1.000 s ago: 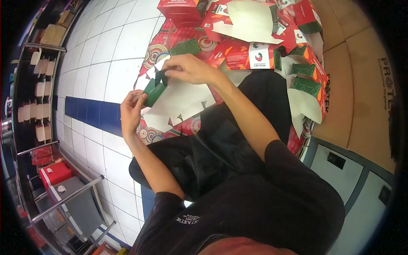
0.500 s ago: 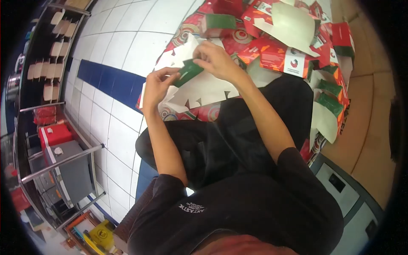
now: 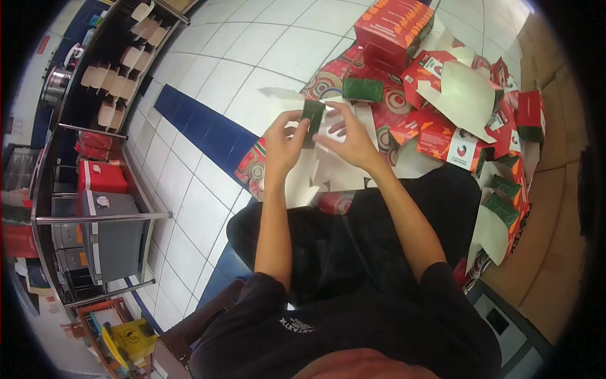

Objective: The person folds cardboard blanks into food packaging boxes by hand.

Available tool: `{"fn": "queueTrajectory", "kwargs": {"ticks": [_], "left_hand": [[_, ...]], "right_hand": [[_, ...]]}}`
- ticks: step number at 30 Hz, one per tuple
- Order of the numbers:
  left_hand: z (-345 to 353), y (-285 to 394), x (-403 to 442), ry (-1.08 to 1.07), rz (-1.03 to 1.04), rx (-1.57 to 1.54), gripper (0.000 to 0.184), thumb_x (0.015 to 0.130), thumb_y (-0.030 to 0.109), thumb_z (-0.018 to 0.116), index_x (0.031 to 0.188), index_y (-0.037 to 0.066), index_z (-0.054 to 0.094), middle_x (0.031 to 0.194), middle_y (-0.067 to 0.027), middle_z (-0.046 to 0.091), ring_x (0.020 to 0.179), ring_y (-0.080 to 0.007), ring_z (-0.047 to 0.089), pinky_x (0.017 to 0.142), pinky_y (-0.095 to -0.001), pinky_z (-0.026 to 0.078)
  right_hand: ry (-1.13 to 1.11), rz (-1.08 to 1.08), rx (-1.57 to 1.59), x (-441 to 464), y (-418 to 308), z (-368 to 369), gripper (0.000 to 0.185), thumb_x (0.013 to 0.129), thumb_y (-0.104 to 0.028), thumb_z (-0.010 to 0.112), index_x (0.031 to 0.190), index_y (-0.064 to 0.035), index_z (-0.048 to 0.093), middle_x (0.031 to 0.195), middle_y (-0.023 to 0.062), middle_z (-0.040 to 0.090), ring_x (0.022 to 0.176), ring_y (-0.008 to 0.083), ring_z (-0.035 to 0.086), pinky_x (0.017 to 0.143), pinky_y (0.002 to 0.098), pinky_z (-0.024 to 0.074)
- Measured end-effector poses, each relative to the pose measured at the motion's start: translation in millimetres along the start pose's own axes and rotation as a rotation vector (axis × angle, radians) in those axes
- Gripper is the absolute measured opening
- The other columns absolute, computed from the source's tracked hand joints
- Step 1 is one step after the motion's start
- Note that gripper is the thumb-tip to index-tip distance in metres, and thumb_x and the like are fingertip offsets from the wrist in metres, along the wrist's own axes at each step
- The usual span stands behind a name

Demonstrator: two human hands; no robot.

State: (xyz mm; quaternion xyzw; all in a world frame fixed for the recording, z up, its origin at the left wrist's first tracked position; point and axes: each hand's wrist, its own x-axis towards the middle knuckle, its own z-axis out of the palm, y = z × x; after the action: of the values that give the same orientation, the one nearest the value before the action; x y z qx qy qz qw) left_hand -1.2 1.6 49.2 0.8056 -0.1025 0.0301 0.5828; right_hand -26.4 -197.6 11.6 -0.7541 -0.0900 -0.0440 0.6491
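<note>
My left hand (image 3: 284, 144) grips the dark green end flap (image 3: 312, 117) of a partly folded cardboard carton, thumb on the green face. White inner sides of the carton (image 3: 344, 167) spread out below, over my lap and the patterned cloth. Another pale edge, blurred by motion, sticks out past the left fingers. Beside the flap's right edge is my right hand (image 3: 355, 142), its fingers spread apart; whether a fingertip touches the flap I cannot tell.
A red and orange box (image 3: 392, 31) stands at the far end of the patterned cloth (image 3: 328, 72), near a small green-topped piece (image 3: 363, 90). Several unfolded red cartons (image 3: 442, 136) pile up on the right. A metal rack (image 3: 104, 220) stands left, brown cardboard (image 3: 546, 221) right.
My right hand has gone from pinching near the green flap to spread fingers beside it. The flap has turned more upright in my left hand. The view has shifted, bringing more red box into sight.
</note>
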Motion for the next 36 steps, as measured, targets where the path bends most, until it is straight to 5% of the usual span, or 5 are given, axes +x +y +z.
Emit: {"fn": "queueTrajectory", "kwargs": {"ticks": [8,12,21,28,36], "left_hand": [[30.2,15.0,-9.7,0.360,0.153,-0.288,0.021,0.106,0.007,0.073,0.116,0.000,0.055,0.116,-0.0102,0.068,0.096,-0.0156,0.075,0.079,-0.0265,0.059],[47.6,-2.1,-4.7,0.448,0.358,-0.519,0.026,0.103,0.002,0.075,0.122,-0.002,0.057,0.118,-0.0116,0.071,0.100,-0.0171,0.075,0.084,-0.0287,0.061],[59.2,-5.6,-11.8,0.319,0.687,0.503,0.031,0.094,0.001,0.082,0.122,-0.008,0.071,0.112,-0.0181,0.078,0.101,-0.0232,0.078,0.088,-0.0348,0.063],[45.3,-17.9,-14.4,0.424,0.247,-0.052,0.015,0.101,0.000,0.075,0.109,-0.001,0.062,0.099,-0.0104,0.074,0.090,-0.0165,0.074,0.083,-0.0303,0.060],[56.8,-36.4,-7.8,0.265,0.179,-0.216,0.015,0.099,0.006,0.078,0.107,0.000,0.067,0.111,-0.0116,0.064,0.109,-0.0217,0.070,0.085,-0.0324,0.059]], "right_hand": [[-0.104,-0.092,0.373,8.7,32.0,7.9,0.087,0.093,-0.026,0.088,0.163,-0.0079,0.040,0.141,0.0187,0.066,0.117,0.0294,0.071,0.101,0.0409,0.0576],[0.061,0.048,0.171,9.4,45.4,8.8,0.028,0.099,-0.012,0.078,0.124,-0.0017,0.073,0.104,0.0097,0.076,0.089,0.0159,0.073,0.082,0.0308,0.0589],[0.438,0.002,-0.058,-5.9,18.8,15.9,0.021,0.097,-0.005,0.075,0.118,-0.0005,0.080,0.094,0.0110,0.075,0.077,0.0148,0.070,0.068,0.0355,0.0533],[0.241,-0.493,-0.435,-12.2,5.0,20.3,0.031,0.092,-0.003,0.078,0.122,-0.0070,0.081,0.099,0.0079,0.073,0.083,0.0271,0.075,0.071,0.0407,0.0587],[0.239,-0.280,-0.122,-12.4,12.5,17.0,0.012,0.091,0.001,0.079,0.103,0.0030,0.081,0.096,0.0131,0.075,0.081,0.0240,0.075,0.075,0.0350,0.0601]]}}
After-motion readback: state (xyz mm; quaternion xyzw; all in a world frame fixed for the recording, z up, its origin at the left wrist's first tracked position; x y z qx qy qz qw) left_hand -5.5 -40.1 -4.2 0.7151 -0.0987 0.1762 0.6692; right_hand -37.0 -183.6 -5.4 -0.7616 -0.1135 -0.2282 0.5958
